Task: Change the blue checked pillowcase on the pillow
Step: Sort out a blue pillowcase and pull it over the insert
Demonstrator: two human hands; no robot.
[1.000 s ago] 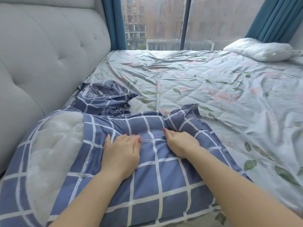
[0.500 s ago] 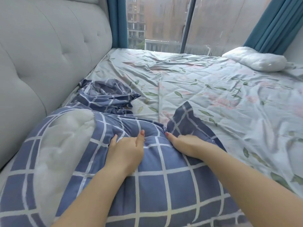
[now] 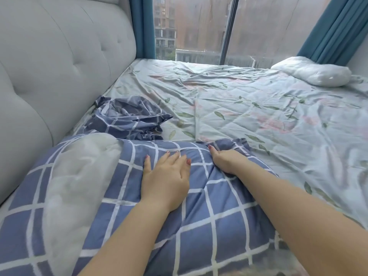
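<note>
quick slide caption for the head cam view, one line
Left hand pressing flat on the blue checked pillowcase, right hand gripping its bunched edge, white pillow partly exposed.

On my feed, the blue checked pillowcase (image 3: 209, 206) across the lower middle of the frame is slate blue with thin white grid lines. At lower left, the pillow (image 3: 79, 176) showing out of it is plain white. The crumpled pillowcase (image 3: 127, 118) at centre left has the same blue-and-white check. The bed sheet (image 3: 258, 116) is pale grey-white, printed with green leaves and faint pink blossoms. The headboard (image 3: 59, 66) at upper left is light grey. The left curtain (image 3: 142, 26) and right curtain (image 3: 334, 30) along the top are teal. The bare pillow (image 3: 312, 73) at upper right is white. I see reddish-pink nail polish on the left hand (image 3: 167, 176) and right hand (image 3: 227, 160).
</note>
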